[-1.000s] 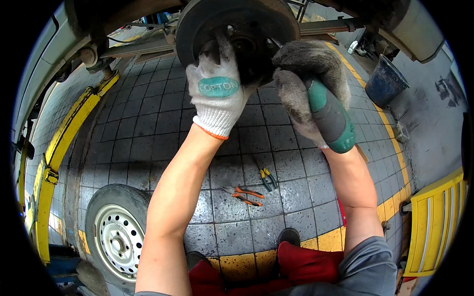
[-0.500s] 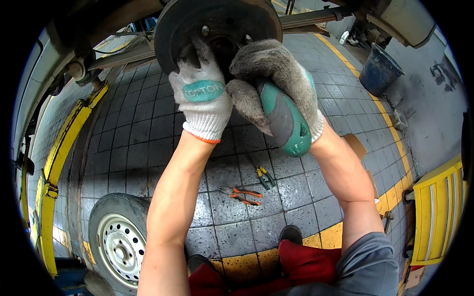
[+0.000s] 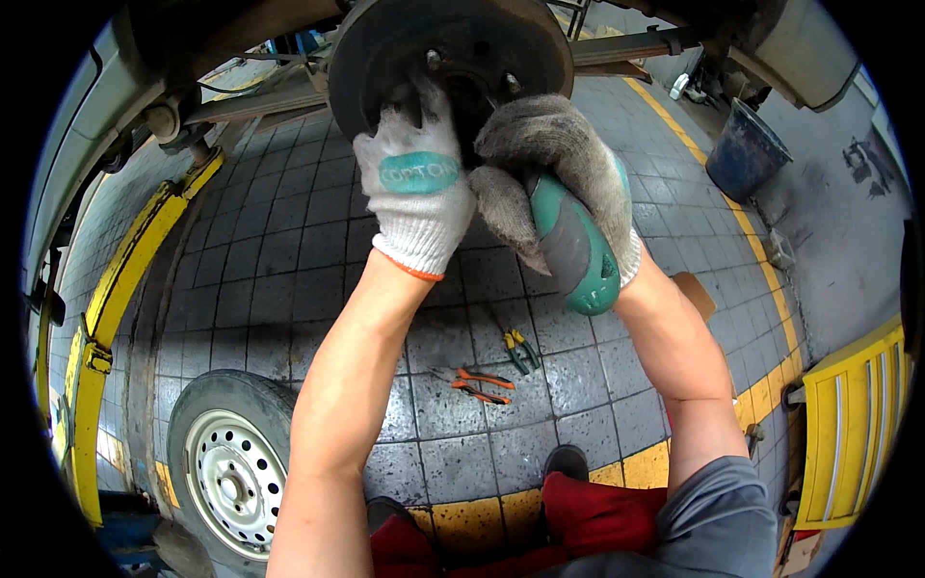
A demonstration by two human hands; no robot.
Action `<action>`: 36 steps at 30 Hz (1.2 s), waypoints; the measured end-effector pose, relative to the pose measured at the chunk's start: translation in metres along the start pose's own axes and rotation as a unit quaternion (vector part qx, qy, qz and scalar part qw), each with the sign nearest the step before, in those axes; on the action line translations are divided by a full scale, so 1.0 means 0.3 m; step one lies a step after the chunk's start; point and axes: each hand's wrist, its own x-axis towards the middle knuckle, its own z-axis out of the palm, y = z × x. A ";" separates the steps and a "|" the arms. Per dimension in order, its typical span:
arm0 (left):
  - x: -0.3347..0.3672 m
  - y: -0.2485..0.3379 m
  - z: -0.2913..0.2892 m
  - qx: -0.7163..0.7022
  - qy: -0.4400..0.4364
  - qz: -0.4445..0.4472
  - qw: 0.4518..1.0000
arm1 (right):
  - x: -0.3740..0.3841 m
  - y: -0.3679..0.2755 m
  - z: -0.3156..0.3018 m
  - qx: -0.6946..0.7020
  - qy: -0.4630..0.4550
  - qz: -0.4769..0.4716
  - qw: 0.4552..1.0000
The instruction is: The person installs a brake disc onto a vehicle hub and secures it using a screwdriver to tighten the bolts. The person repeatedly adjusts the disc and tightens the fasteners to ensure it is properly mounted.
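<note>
At the lower left of the dark, grimy brake drum (image 3: 472,58), the left hand (image 3: 416,183) stays with its fingers partly spread. The right hand (image 3: 568,149), closer to the left than a second ago, curls its fingers around a green-and-grey handle (image 3: 578,246) slanting down below the drum's lower right.

The left hand (image 3: 416,164), upper centre of the frame, wears a white ribbed-knit glove (image 3: 416,220) with a teal oval patch (image 3: 424,173), lettered pale, an orange cuff edge (image 3: 407,269) and blackened fingers (image 3: 431,100); the right hand (image 3: 554,149) wears a heavily grey-smudged knit glove (image 3: 540,125) with a whiter cuff; lower right, a short slate-grey cloth sleeve (image 3: 721,511); bottom centre, dark-red cloth trousers (image 3: 607,525) and a dark, round-toed shoe (image 3: 567,461).
</note>
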 end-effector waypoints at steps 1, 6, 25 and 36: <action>0.005 0.000 -0.010 0.013 -0.004 0.006 1.000 | -0.006 0.001 -0.002 -0.013 -0.003 0.012 1.000; 0.028 -0.028 -0.068 0.036 -0.012 0.075 0.996 | -0.013 0.009 -0.013 0.009 -0.011 0.003 1.000; -0.009 0.004 -0.010 -0.051 0.004 -0.001 0.999 | -0.041 -0.006 -0.067 -0.029 -0.020 0.048 0.998; -0.010 0.004 -0.024 -0.008 -0.020 0.002 1.000 | -0.009 -0.012 -0.034 -0.039 0.010 0.043 0.998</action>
